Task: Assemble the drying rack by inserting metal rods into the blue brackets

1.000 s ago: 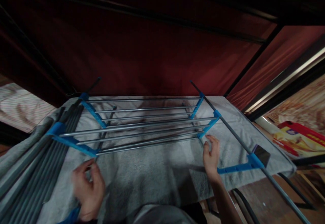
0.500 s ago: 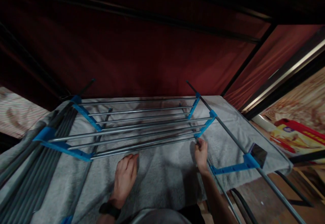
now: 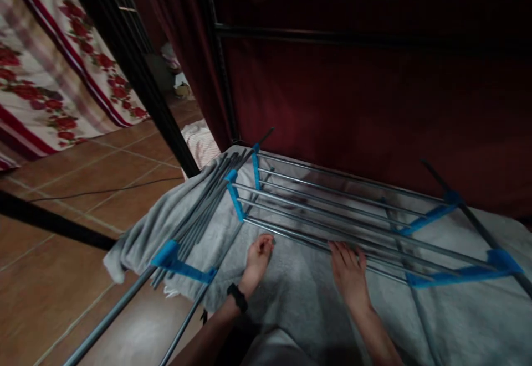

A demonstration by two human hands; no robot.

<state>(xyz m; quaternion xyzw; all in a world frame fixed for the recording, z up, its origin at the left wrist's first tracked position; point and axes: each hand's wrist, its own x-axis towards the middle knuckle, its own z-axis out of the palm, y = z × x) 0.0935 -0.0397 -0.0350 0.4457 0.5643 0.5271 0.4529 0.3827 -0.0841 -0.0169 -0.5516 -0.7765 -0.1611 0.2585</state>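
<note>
A folding drying rack of grey metal rods and blue plastic joints stands in front of me. A grey towel lies spread over its lower rails. My left hand, with a black watch on the wrist, rests on the towel with its fingers curled, close to the nearest rod. My right hand lies flat on the towel, fingers stretched out and touching the front rods. Neither hand holds anything that I can see.
A dark red curtain hangs right behind the rack. A black post stands at the left, with floral bedding beyond it. Brown floor tiles and a thin black cable lie to the left. A blue joint sticks out at the rack's left.
The view has swung left, bringing the floor and floral bedding into sight. My right hand has left the rack's right end and now lies flat at the middle; my left hand's fingers have curled.
</note>
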